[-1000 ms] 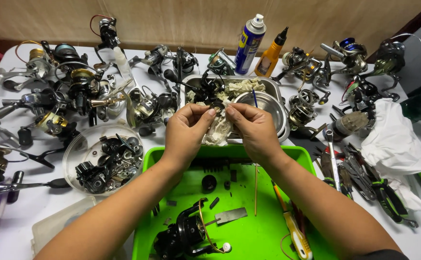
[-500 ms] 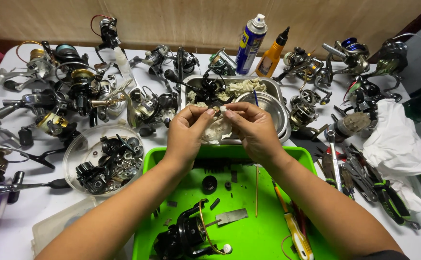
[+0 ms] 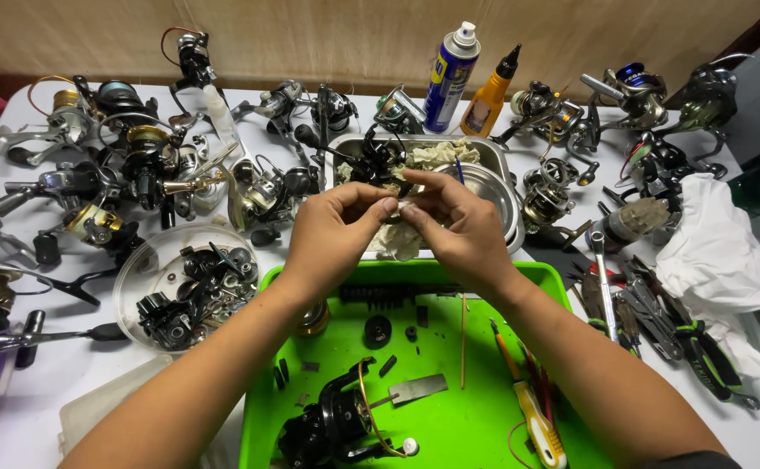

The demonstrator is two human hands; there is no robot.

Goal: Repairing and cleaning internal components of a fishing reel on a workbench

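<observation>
A: Head view. Your left hand (image 3: 332, 230) and right hand (image 3: 454, 227) meet above the far edge of the green tray (image 3: 449, 426), fingertips pinched together on something small. Both are also bunched on a dirty rag (image 3: 397, 239) hanging just below them.

B: What's the small part?

A: Can't tell, your fingers cover it. Hands are narrow, closed on rag and part, held up off the surface (image 3: 76, 373).

B: How far along does it look?

A: My read: mid-job. A black reel body (image 3: 332, 426) lies stripped at the near end of the tray, with a flat metal plate (image 3: 417, 388), a round black part (image 3: 377, 331) and small loose bits scattered around it. So teardown looks done, wiping under way, nothing put back together yet.

B: Around you?

A: Metal pan (image 3: 484, 156) just behind your hands, with another rag in it. Blue spray can (image 3: 450, 78) and orange oil bottle (image 3: 491, 102) at the back. Clear bowl (image 3: 141, 278) of dark parts to your left, many whole reels beyond it. Yellow-handled screwdriver (image 3: 538, 423) at the tray's right side, pliers (image 3: 701, 352) and a white cloth (image 3: 714, 265) further right.
</observation>
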